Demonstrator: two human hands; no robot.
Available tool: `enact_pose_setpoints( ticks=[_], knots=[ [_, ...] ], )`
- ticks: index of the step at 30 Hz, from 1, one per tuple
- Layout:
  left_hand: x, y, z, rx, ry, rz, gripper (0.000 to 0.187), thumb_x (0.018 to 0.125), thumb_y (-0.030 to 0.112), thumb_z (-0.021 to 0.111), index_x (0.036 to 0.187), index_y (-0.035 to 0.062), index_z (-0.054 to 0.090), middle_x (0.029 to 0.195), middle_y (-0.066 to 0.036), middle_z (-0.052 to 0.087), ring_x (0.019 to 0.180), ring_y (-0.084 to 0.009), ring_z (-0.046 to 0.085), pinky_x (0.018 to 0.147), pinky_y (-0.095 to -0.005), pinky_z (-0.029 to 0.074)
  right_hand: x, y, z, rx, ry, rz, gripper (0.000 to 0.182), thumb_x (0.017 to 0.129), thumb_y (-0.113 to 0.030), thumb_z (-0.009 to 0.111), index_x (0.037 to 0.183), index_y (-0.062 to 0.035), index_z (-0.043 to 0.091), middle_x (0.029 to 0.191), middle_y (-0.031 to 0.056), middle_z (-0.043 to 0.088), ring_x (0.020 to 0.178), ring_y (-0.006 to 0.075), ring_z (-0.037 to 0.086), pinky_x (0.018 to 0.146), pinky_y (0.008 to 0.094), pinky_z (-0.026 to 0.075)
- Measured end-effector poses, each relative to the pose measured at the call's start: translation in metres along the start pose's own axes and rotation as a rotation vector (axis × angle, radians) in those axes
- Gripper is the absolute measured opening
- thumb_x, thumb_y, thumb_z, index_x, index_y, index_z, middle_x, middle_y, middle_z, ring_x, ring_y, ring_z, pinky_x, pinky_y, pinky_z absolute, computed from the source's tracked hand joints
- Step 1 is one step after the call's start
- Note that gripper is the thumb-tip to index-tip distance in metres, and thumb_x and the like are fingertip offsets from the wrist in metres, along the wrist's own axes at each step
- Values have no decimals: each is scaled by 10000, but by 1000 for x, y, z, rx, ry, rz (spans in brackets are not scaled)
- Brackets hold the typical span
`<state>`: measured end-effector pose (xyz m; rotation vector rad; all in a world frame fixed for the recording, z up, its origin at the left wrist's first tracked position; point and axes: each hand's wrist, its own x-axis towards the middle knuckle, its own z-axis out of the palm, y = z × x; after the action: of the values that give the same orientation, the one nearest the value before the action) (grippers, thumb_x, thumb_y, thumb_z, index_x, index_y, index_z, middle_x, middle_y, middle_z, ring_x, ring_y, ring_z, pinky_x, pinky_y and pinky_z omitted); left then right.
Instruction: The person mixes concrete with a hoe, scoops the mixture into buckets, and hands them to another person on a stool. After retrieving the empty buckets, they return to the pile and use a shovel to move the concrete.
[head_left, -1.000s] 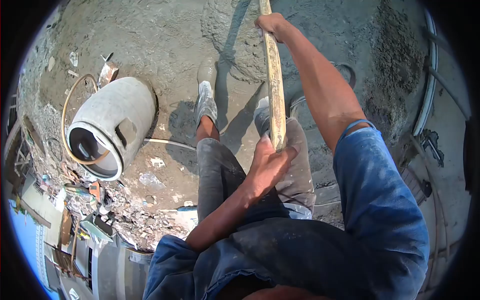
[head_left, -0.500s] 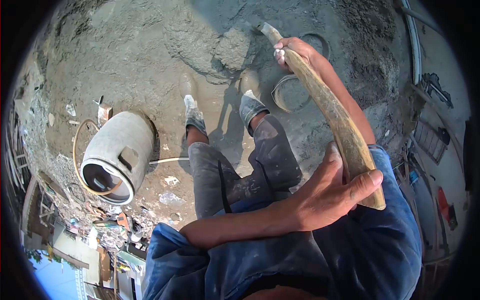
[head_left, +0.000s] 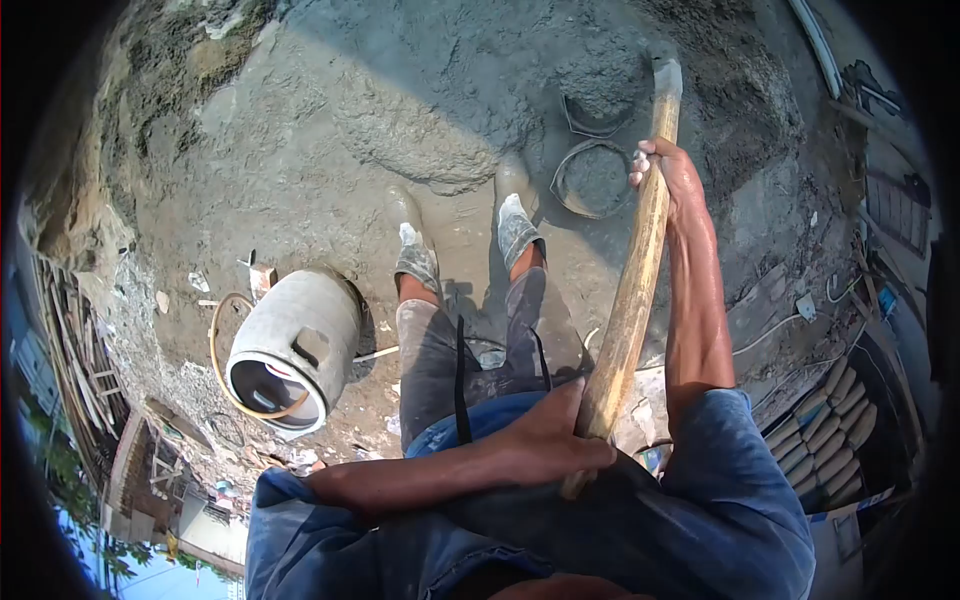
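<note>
A long, thick wooden handle (head_left: 640, 270) slants from near my waist up to the right of my legs. My left hand (head_left: 560, 437) is wrapped round its lower end, near my belly. Farther along, close to the far end, my right hand (head_left: 668, 178) grips the handle, with pale wet mortar on the fingertips. The handle's far end meets a pale, mortar-coated piece (head_left: 667, 78); whatever tool head lies beyond it cannot be made out. A heap of wet grey mortar (head_left: 430, 130) lies in front of my feet. One round container of mortar (head_left: 594, 180) stands beside the handle.
Another mortar-filled container (head_left: 600, 95) is just beyond the first. To the left, a grey barrel (head_left: 300, 340) with a hose (head_left: 222, 345) lies tilted on the ground. Stacked sacks (head_left: 825, 430) are at the lower right, poles (head_left: 75, 340) at the far left.
The handle has swung more upright, its lower end moving left with my left hand. My right hand and the far end have moved right. The view has shifted, showing the second container and sacks.
</note>
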<state>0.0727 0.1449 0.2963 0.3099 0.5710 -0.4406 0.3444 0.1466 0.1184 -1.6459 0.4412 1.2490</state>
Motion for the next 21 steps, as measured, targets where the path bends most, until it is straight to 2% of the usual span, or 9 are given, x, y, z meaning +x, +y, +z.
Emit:
enact_pose_setpoints(
  ticks=[2,4,5,6,11,13,18,20,21],
  knots=[
    [3,-41,-63,316,207,-26,312,693,30,604,980,-7,486,643,-38,530,564,-108,551,495,-265,454,11,52,4,-8,62,-114,125,742,-44,549,797,-6,444,574,59,455,435,148,482,375,284,452],
    [33,-132,-150,598,422,7,341,663,37,594,1004,24,568,701,-78,597,568,-139,585,532,-293,476,17,98,3,12,122,-165,123,736,-54,562,774,0,458,572,68,460,434,157,487,376,294,455],
    [41,-136,-173,747,453,-27,362,663,64,593,1021,19,573,762,-134,628,676,-199,628,620,-326,490,29,116,4,1,198,-145,128,731,-63,571,763,8,470,572,73,470,431,161,491,377,299,452],
    [46,-136,-190,867,492,66,365,647,131,620,996,33,580,856,-232,620,830,-395,596,709,-433,477,43,125,11,-15,267,-128,136,726,-72,580,753,16,481,571,79,480,428,164,494,377,305,449],
    [46,-144,-219,1051,670,-7,381,667,110,631,1025,16,542,842,-229,607,834,-386,592,739,-397,473,34,129,19,118,249,-228,131,709,-62,580,730,-10,462,582,70,480,436,166,500,385,317,446],
    [20,-135,-213,1028,677,154,352,656,99,628,988,37,529,832,-238,608,843,-414,578,718,-437,472,18,120,33,173,205,-208,138,700,-48,582,731,-30,448,587,58,468,448,163,497,397,312,445],
    [-55,-95,-187,990,653,141,442,640,28,626,1067,14,515,817,-185,604,776,-333,600,710,-383,467,4,115,94,177,53,-145,140,689,-32,584,740,-9,456,597,70,474,449,163,498,390,317,440],
    [-71,-54,-168,865,635,163,465,642,13,614,1093,-21,507,777,-93,568,705,-205,554,650,-311,451,18,109,126,235,-4,-87,149,688,-44,600,736,0,466,604,78,488,462,171,513,399,313,453],
    [-75,-24,-158,773,650,1,459,638,-5,604,1084,-49,503,755,-34,521,689,-123,494,605,-248,419,35,109,141,223,-66,-74,162,691,-49,605,747,16,467,615,91,499,470,178,519,406,319,458]
  ],
)
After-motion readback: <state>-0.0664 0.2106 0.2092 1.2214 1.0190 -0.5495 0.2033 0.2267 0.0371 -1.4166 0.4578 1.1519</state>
